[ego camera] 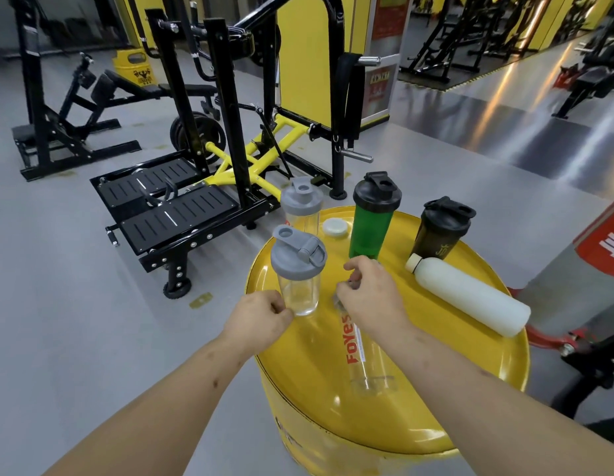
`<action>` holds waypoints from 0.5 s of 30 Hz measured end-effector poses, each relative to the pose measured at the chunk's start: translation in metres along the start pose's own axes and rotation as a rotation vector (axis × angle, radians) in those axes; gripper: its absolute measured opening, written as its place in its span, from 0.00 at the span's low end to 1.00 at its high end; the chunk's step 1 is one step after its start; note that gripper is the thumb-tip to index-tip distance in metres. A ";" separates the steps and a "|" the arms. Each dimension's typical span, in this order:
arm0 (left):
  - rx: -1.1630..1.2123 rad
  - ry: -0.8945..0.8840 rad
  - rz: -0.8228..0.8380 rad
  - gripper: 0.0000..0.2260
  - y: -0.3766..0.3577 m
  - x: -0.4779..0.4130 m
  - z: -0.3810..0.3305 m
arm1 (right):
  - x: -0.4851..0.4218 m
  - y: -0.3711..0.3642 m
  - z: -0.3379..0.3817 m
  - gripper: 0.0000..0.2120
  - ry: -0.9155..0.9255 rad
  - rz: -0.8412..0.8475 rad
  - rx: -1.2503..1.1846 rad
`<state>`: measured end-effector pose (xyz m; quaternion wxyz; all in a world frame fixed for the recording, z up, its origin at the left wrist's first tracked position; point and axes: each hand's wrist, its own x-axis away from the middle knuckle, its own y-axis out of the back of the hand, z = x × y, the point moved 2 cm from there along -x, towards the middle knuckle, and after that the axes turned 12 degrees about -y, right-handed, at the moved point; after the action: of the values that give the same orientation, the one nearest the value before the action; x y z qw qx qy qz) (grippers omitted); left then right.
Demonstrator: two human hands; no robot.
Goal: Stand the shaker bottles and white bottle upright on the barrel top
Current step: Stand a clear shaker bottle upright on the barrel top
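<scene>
On the yellow barrel top a clear shaker with a grey lid stands upright at the left rim; my left hand rests at its base with curled fingers. A second clear grey-lidded shaker stands behind it. A green shaker with a black lid and a dark shaker with a black lid stand upright at the back. A clear shaker with red lettering lies on its side; my right hand covers its far end. The white bottle lies on its side at the right.
A small white round lid lies on the barrel near the back. Black and yellow gym machines stand on the grey floor to the left and behind. A grey and red post stands close to the barrel's right side.
</scene>
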<state>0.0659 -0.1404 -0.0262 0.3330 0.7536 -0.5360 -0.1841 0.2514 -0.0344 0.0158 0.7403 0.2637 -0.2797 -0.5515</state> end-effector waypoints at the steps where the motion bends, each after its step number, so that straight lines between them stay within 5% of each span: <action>1: -0.009 0.009 0.036 0.07 -0.004 0.003 -0.003 | 0.000 0.004 -0.003 0.16 -0.004 -0.008 0.021; 5: -0.002 0.018 0.118 0.09 -0.026 0.011 -0.020 | -0.004 0.015 -0.023 0.12 -0.064 0.001 0.091; 15: 0.057 0.079 0.109 0.22 -0.072 0.012 -0.059 | -0.009 0.025 -0.073 0.34 -0.268 0.238 0.221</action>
<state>0.1568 -0.1190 -0.0335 0.3417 0.7392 -0.5678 -0.1203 0.3173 -0.0136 -0.0193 0.7230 0.2326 -0.4637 -0.4563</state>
